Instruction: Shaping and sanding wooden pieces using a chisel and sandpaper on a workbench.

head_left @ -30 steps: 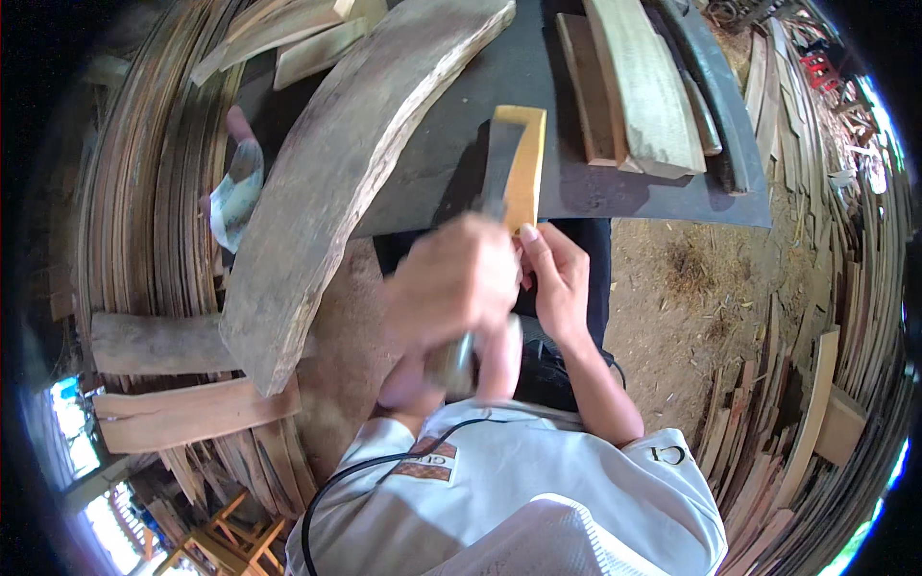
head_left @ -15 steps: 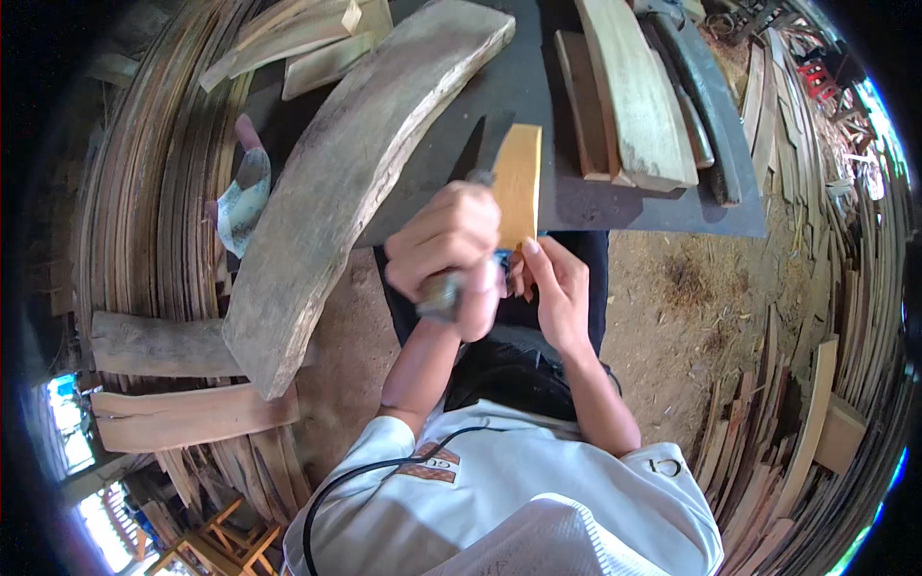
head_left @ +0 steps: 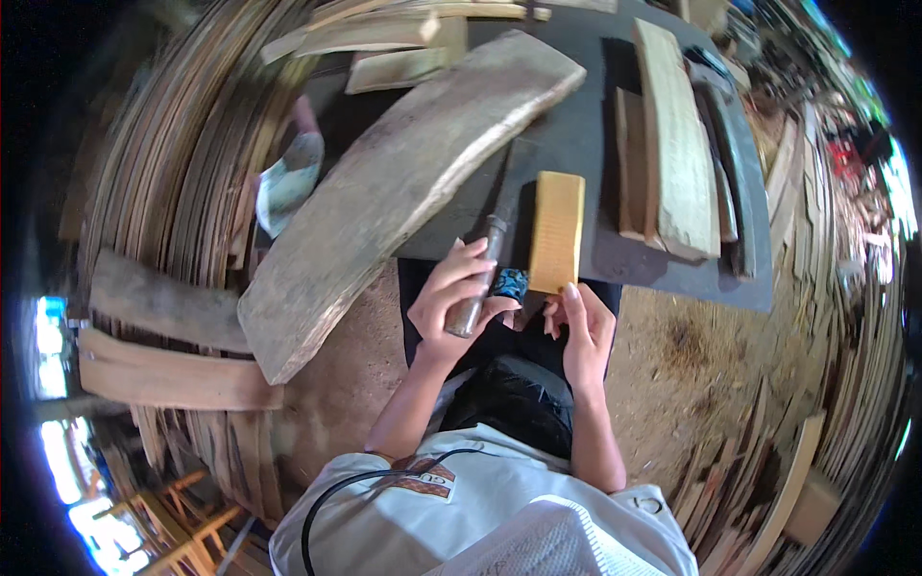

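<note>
My left hand (head_left: 455, 293) is closed around the worn, rounded handle (head_left: 473, 293) of a hand tool; a metal collar tops the handle and a narrow dark part points away over the table. Its exact kind I cannot make out. In my right hand (head_left: 586, 331), thumb and fingers pinch the near end of a smooth yellow wooden block (head_left: 557, 232), which stretches out over the table's front edge. Between the hands shows a small blue-and-black patterned thing (head_left: 511, 285), partly hidden by my left thumb.
A long curved grey plank (head_left: 413, 192) lies across the left of the dark table (head_left: 595, 274). Pale boards (head_left: 677, 144) and a dark curved piece (head_left: 738, 182) rest on the right. Stacked planks (head_left: 182, 163) flank the left; more timber (head_left: 845, 384) lines the right.
My left hand has opened its grip somewhat and shows more of the handle. The yellow block has turned to show a broader face. The whole view has shifted and the table sits lower.
</note>
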### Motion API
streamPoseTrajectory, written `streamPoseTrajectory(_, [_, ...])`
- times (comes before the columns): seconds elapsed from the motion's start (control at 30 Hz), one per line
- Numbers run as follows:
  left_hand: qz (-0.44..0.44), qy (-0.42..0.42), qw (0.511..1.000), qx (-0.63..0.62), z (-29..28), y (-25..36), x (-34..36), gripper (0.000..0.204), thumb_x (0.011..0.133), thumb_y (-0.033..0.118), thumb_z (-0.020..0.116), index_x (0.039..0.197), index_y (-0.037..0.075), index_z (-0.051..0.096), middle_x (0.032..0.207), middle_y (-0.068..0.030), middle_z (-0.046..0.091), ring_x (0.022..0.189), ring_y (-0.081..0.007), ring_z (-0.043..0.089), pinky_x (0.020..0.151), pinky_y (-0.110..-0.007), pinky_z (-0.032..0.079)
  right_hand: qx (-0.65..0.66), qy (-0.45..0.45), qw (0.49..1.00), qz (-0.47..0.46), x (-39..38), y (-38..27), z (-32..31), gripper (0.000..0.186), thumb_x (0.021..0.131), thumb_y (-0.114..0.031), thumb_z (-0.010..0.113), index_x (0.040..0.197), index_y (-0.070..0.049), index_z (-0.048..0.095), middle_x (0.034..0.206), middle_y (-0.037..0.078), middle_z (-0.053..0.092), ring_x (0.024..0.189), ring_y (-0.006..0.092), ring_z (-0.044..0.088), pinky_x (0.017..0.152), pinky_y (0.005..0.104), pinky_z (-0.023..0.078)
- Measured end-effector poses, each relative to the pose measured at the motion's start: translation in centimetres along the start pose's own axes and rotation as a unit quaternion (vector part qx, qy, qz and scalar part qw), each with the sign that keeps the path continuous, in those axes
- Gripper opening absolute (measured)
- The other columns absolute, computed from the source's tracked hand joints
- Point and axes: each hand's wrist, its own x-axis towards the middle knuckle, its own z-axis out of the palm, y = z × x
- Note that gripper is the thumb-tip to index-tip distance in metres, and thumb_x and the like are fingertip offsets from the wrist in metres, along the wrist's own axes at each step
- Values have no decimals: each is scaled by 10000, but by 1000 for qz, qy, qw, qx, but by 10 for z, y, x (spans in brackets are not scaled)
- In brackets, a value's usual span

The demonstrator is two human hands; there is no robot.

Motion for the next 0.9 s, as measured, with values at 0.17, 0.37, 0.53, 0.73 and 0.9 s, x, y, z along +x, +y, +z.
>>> streamPoseTrajectory(0.17, [-17,19,997,77,-5,5,-4,474,656,101,908,987,44,575,1038,-164,694,1064,-348,679,977,-516,517,-49,-9,999,-17,1,9,-6,416,1051,-334,457,888,19,605,718,46,584,573,96,518,518,235,390])
streamPoseTrajectory(0.37, [-70,51,996,-21,4,4,2,382,674,42,876,981,18,649,1105,-151,683,1111,-316,662,961,-450,547,-23,-12,999,-48,6,16,-7,435,1049,-339,459,905,41,613,702,66,586,558,122,541,506,246,402])
streamPoseTrajectory(0.53, [-36,62,997,-42,2,14,-23,297,696,23,853,927,34,665,1113,-133,685,1151,-306,641,1007,-435,527,-24,-18,998,-46,5,17,-8,436,1045,-345,470,915,45,614,698,74,591,554,126,548,492,253,404])
streamPoseTrajectory(0.73, [-53,30,998,-1,-6,12,-27,240,742,-48,781,916,99,707,1140,-96,681,1191,-292,619,1049,-453,497,-22,-16,999,-46,4,15,-4,450,1044,-360,462,888,37,606,680,72,584,544,124,536,490,247,394])
streamPoseTrajectory(0.9, [-61,-62,993,81,-24,44,2,334,747,64,804,1050,179,723,1325,-89,587,1347,-323,472,1135,-497,364,-49,-12,998,-50,5,14,-7,447,1049,-352,456,892,38,610,658,57,569,550,108,521,501,241,388])
